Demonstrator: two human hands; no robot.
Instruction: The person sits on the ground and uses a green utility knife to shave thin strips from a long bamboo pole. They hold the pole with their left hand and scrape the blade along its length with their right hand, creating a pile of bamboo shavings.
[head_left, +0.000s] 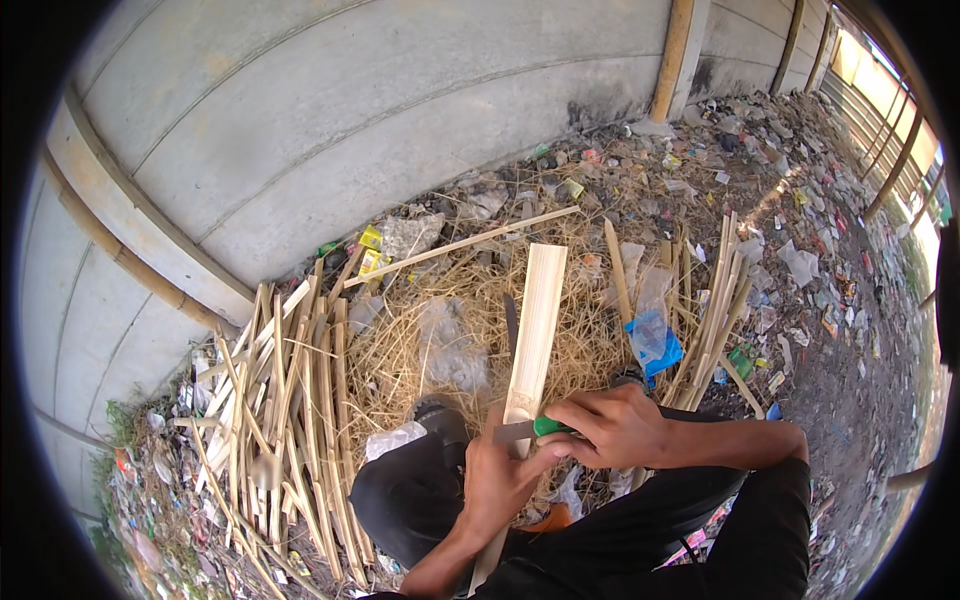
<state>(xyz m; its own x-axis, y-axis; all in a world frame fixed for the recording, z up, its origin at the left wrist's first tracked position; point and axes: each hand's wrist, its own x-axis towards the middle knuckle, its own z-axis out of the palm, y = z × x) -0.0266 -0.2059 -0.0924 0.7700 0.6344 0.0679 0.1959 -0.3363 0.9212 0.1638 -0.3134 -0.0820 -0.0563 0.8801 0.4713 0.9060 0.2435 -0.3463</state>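
A wide, pale split bamboo piece (540,320) stands out in front of me, its lower end running down between my legs. My left hand (495,475) is closed around it near the node. My right hand (620,425) grips a knife (549,427) by its green handle. The knife's flat grey blade lies across the bamboo, pointing left, and its tip reaches my left hand's fingers. Whether those fingers also press on the blade I cannot tell. Just left of the bamboo, a dark narrow strip (511,325) shows among the shavings.
Many split bamboo strips (290,430) lie piled at my left; a smaller bundle (715,320) is at my right. Straw-like shavings (400,345) cover the ground ahead, with a blue plastic wrapper (655,345) and litter. A grey concrete wall (400,90) rises behind.
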